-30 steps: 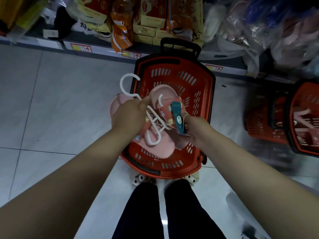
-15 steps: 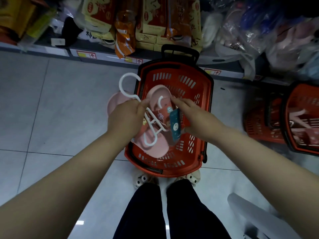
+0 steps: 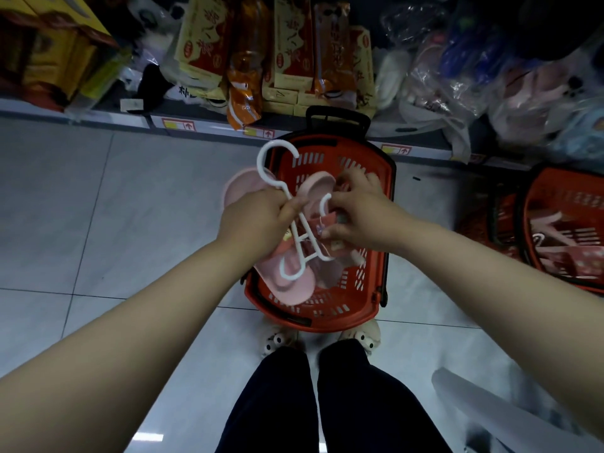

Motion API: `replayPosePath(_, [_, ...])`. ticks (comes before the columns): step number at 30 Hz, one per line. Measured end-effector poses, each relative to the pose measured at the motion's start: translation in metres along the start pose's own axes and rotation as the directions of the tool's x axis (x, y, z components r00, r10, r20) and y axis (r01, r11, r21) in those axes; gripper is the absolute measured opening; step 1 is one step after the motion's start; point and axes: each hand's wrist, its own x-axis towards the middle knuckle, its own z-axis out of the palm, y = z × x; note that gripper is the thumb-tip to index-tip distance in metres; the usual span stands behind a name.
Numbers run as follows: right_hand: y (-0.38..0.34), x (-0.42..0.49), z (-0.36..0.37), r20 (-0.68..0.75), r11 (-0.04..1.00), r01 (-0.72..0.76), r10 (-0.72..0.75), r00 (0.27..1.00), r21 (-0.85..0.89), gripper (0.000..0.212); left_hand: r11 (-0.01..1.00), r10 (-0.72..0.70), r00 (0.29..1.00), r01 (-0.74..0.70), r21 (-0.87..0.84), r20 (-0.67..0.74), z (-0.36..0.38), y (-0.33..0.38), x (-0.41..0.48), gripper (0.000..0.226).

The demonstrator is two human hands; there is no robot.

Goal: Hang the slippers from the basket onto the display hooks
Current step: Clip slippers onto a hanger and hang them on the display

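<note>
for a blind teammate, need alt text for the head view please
A left hand grips a white hanger carrying pink slippers above a red basket on a tiled floor, while the right hand touches the slippers. Packaged goods stand behind.

Blocked ahead by packed shelf goods (image 3: 294, 60) just beyond the red basket (image 3: 327, 318), hemmed on the right by a second red basket (image 3: 562, 204), crowded above the basket mouth by left hand (image 3: 258, 220), right hand (image 3: 362, 217), white hanger (image 3: 274, 165) and pink slippers (image 3: 291, 282), open only over bare floor (image 3: 114, 207) at left.
</note>
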Motion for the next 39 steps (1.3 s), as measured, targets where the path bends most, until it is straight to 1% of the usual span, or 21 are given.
replayPosePath(2, [-0.005, -0.009, -0.003, -0.009, 0.981, -0.063, 0.066, 0.998, 0.185, 0.031, 1.000, -0.022, 1.000, 0.022, 0.002, 0.017, -0.004, 0.003, -0.004, 0.040])
replayPosePath(4, [-0.009, -0.017, -0.006, -0.075, 0.947, -0.102, 0.131, 0.989, 0.305, 0.025, 0.999, -0.044, 0.999, 0.044, -0.008, 0.023, -0.008, 0.006, -0.008, 0.035])
replayPosePath(6, [-0.011, -0.022, -0.010, -0.160, 0.920, -0.123, 0.194, 0.968, 0.373, 0.027, 0.999, -0.045, 0.999, 0.045, -0.014, 0.026, -0.012, 0.011, -0.012, 0.033])
replayPosePath(8, [-0.012, -0.027, -0.015, -0.220, 0.896, -0.140, 0.250, 0.943, 0.422, 0.036, 0.999, -0.037, 0.998, 0.038, -0.022, 0.045, -0.016, 0.017, -0.017, 0.034])
replayPosePath(9, [-0.014, -0.029, -0.019, -0.241, 0.891, -0.143, 0.266, 0.933, 0.430, 0.038, 0.999, -0.034, 0.998, 0.035, -0.020, 0.059, -0.020, 0.020, -0.019, 0.038])
replayPosePath(11, [-0.017, -0.034, -0.027, -0.272, 0.889, -0.151, 0.288, 0.918, 0.433, 0.037, 0.999, -0.018, 0.998, 0.016, 0.030, 0.064, -0.026, 0.025, -0.021, 0.052])
replayPosePath(13, [-0.021, -0.037, -0.036, -0.303, 0.881, -0.164, 0.319, 0.898, 0.443, 0.031, 0.990, 0.028, 1.000, -0.030, 0.140, 0.011, -0.032, 0.031, -0.021, 0.069])
replayPosePath(15, [-0.026, -0.040, -0.045, -0.327, 0.864, -0.182, 0.361, 0.873, 0.469, 0.027, 0.976, 0.051, 0.996, -0.035, 0.216, -0.069, -0.038, 0.038, -0.023, 0.081])
replayPosePath(17, [-0.031, -0.040, -0.056, -0.323, 0.825, -0.213, 0.423, 0.847, 0.523, 0.028, 0.976, 0.048, 0.988, -0.015, 0.217, -0.144, -0.045, 0.047, -0.028, 0.093])
replayPosePath(18, [-0.033, -0.040, -0.061, -0.311, 0.801, -0.231, 0.456, 0.834, 0.553, 0.027, 0.972, 0.053, 0.987, -0.016, 0.237, -0.152, -0.048, 0.051, -0.031, 0.102])
replayPosePath(20, [-0.035, -0.039, -0.072, -0.286, 0.764, -0.263, 0.503, 0.816, 0.589, 0.023, 0.948, 0.080, 0.992, -0.047, 0.316, -0.092, -0.054, 0.056, -0.036, 0.120])
replayPosePath(22, [-0.034, -0.039, -0.079, -0.262, 0.739, -0.289, 0.530, 0.806, 0.608, 0.025, 0.932, 0.126, 0.992, -0.113, 0.345, -0.016, -0.060, 0.057, -0.038, 0.131])
replayPosePath(25, [-0.029, -0.037, -0.087, -0.214, 0.711, -0.328, 0.558, 0.802, 0.622, 0.032, 0.914, 0.199, 0.977, -0.211, 0.347, 0.072, -0.066, 0.056, -0.038, 0.130])
replayPosePath(26, [-0.030, -0.037, -0.089, -0.192, 0.691, -0.336, 0.567, 0.801, 0.640, 0.036, 0.907, 0.219, 0.973, -0.232, 0.351, 0.075, -0.066, 0.057, -0.038, 0.126])
replayPosePath(28, [-0.033, -0.039, -0.096, -0.150, 0.648, -0.350, 0.586, 0.796, 0.676, 0.047, 0.896, 0.269, 0.963, -0.264, 0.357, 0.036, -0.067, 0.056, -0.038, 0.111])
replayPosePath(30, [-0.030, -0.038, -0.099, -0.136, 0.658, -0.353, 0.571, 0.809, 0.664, 0.055, 0.891, 0.323, 0.946, -0.300, 0.342, -0.012, -0.066, 0.055, -0.038, 0.099])
replayPosePath(31, [-0.031, -0.038, -0.103, -0.127, 0.683, -0.366, 0.557, 0.821, 0.632, 0.055, 0.894, 0.348, 0.937, -0.324, 0.309, -0.024, -0.064, 0.053, -0.038, 0.096])
replayPosePath(33, [-0.033, -0.039, -0.109, -0.103, 0.772, -0.392, 0.503, 0.858, 0.500, 0.048, 0.893, 0.403, 0.914, -0.380, 0.239, -0.051, -0.063, 0.050, -0.038, 0.091])
replayPosePath(35, [-0.035, -0.043, -0.115, -0.109, 0.879, -0.353, 0.404, 0.908, 0.322, 0.052, 0.869, 0.471, 0.877, -0.443, 0.220, -0.098, -0.066, 0.049, -0.038, 0.085])
replayPosePath(37, [-0.041, -0.050, -0.118, -0.098, 0.943, -0.267, 0.290, 0.952, 0.197, 0.072, 0.844, 0.518, 0.848, -0.486, 0.228, -0.108, -0.073, 0.050, -0.038, 0.079])
replayPosePath(39, [-0.045, -0.058, -0.120, -0.088, 0.974, -0.198, 0.209, 0.974, 0.113, 0.097, 0.831, 0.537, 0.840, -0.510, 0.223, -0.077, -0.081, 0.052, -0.038, 0.077])
